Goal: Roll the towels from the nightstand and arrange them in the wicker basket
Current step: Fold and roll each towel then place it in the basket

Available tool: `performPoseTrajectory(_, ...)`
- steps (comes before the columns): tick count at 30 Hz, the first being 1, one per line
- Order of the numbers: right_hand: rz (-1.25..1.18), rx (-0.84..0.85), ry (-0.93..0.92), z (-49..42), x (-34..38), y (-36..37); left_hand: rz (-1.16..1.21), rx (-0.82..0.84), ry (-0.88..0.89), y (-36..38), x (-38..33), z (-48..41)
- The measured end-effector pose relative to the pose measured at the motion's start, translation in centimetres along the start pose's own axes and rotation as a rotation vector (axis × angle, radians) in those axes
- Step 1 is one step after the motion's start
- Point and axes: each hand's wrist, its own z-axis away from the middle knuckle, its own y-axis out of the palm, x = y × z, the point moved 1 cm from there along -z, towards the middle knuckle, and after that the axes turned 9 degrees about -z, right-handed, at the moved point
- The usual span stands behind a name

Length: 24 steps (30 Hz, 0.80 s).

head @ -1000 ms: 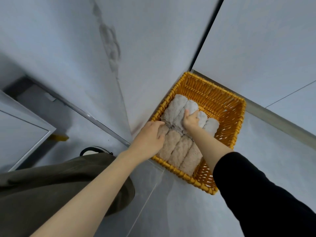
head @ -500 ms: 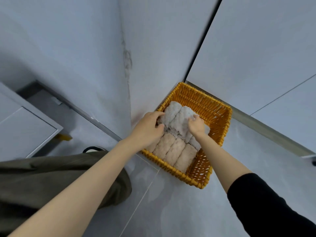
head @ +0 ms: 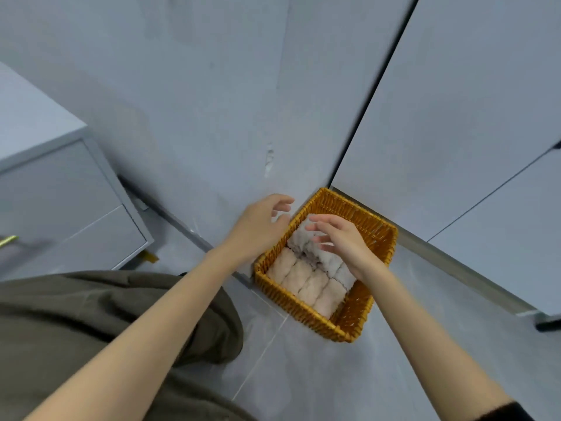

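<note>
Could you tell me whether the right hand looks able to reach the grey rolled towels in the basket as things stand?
Probably yes: the right hand hovers open just above the grey towels, and the basket has no lid.

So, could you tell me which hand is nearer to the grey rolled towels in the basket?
The right hand. It hovers open directly over the grey rolled towels, fingers spread. The left hand is open too, beside the wicker basket, outside its left rim.
</note>
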Motion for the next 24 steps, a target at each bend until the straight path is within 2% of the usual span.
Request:
performPoseTrajectory(5, 0.086, 0.213, -0.152, 5.8, 6.9, 3.0, 0.022, -0.154, 0.015, -5.7, -0.8, 3.1)
performPoseTrajectory(13, 0.090, 0.399, -0.375, 9.2, 16.5, 11.4, 0.065, -0.423, -0.016, -17.8, -0.7, 9.8)
performPoseTrajectory(24, 0.110, 0.671, -0.429, 9.2, 23.8, 27.6, 0.023, -0.799, -0.184, -32.1, 3.8, 20.7)
